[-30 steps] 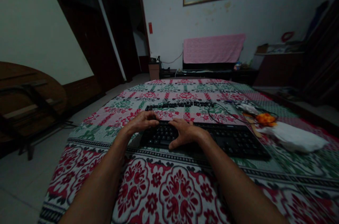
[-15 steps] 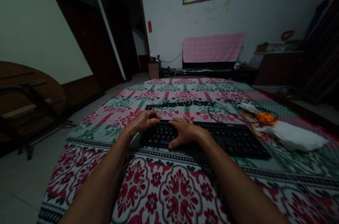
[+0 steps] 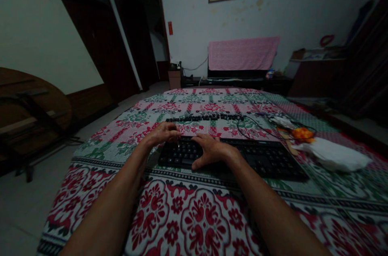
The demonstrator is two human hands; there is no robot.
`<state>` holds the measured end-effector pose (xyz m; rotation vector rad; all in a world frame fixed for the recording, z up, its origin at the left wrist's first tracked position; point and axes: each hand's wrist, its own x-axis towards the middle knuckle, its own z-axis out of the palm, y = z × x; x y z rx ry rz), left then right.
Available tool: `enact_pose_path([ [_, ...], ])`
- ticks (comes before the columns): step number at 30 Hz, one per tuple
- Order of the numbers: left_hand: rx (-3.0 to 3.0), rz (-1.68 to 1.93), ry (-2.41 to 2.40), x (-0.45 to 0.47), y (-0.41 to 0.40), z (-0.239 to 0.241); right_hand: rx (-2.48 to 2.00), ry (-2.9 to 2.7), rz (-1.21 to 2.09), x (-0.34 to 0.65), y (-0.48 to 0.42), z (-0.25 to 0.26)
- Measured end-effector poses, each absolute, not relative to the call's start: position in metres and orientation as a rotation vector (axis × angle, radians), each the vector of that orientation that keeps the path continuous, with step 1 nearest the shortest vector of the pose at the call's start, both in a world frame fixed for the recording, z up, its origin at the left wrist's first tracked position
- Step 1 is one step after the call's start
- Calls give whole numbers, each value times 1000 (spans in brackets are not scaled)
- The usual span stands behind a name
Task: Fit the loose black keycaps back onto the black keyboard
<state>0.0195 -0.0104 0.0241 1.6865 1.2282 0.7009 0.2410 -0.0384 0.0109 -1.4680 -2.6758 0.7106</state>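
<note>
A black keyboard lies across the patterned tablecloth in front of me. My right hand rests over its middle, thumb and fingers spread apart across the keys. At the keyboard's far left corner is my left hand, its fingers curled and pinched together just above the keys. A faint glint shows beneath those fingertips, too small and dark to identify. Beyond both hands, a row of small black keycaps stretches over the cloth.
On the right, a white plastic bag lies beside an orange bundle and a flat wooden piece. A black cable loops behind the keyboard. A folded round tabletop leans at the far left.
My left hand has lifted and shifted slightly left, showing more of the keyboard's left-hand keys. The right hand keeps its place on the keyboard. The camera view moves slightly.
</note>
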Motion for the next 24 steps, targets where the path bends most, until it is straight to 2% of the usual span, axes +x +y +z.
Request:
enact_pose_path([
  [6, 1774, 783, 1259, 23, -16, 18, -1473, -2667, 704, 240, -38, 9],
  [16, 2493, 662, 1583, 40, -38, 27, -1487, -2668, 697, 240, -40, 11],
  [24, 2576, 606, 1654, 44, -40, 24, -1487, -2646, 720, 239, -42, 14],
])
